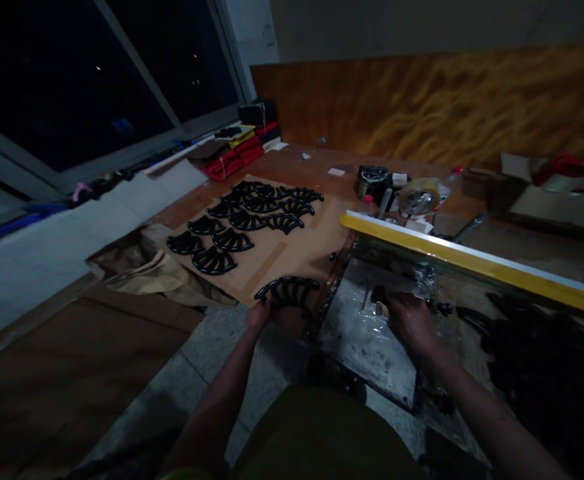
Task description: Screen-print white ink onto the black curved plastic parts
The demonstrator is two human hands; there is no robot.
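Note:
My left hand (259,315) is closed on the near left end of a black curved piece with a row of claw-like prongs (292,291), beside the near edge of a cardboard sheet (277,260). More pieces of the same look (213,260) lie in rows on the cardboard. My right hand (413,321) is closed over a flat grey metal plate (367,340). A small dark object (378,293) sticks out at its fingers, its kind unclear in the dim light.
A yellow-and-white bar (467,259) runs behind the plate. Dark elongated parts (547,360) are heaped at the right. A jar (372,181), a tape roll (419,197) and a cardboard box (547,207) stand farther back. Red bundles (242,153) lie by the window.

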